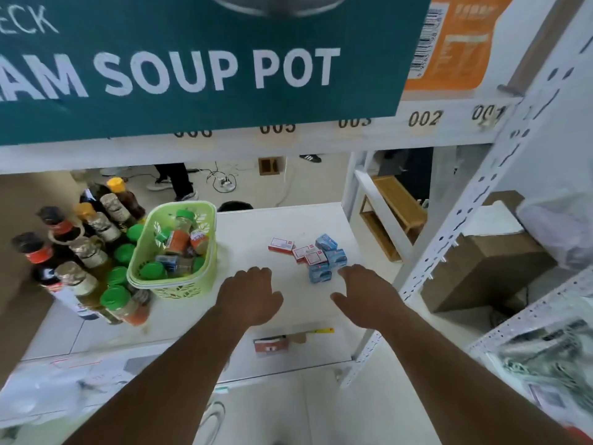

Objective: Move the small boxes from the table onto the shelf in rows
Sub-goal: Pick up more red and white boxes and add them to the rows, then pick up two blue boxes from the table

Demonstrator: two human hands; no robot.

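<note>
**Small boxes clustered on a white shelf board, both hands above them**

White metal shelving (475,200) fills the frame, its upper beam carrying the slot numbers "002" and, partly hidden or blurred, "003", "005" and "001". Across the top of the frame a teal carton (192,69) reads "SOUP POT" in large white letters, with cut-off letters to its left. At upper right an orange package (455,43) shows a barcode; its other print is too blurred to read.

On the white shelf board (256,226), right of centre, lie the small boxes (316,256): red-and-white ones and light blue ones, touching in a loose cluster, their labels too small to read. The left hand (248,292) hovers palm down just left of the cluster, fingers loosely spread, holding nothing. The right hand (365,293) sits just below the cluster, fingers relaxed and empty, fingertips near the closest blue box.

At centre left a green basket (167,284) holds spice jars with green lids. Left of it stand dark sauce bottles (48,248) and more green-capped jars (118,301). A cardboard box (481,268) sits at right, beyond the shelf post.
</note>
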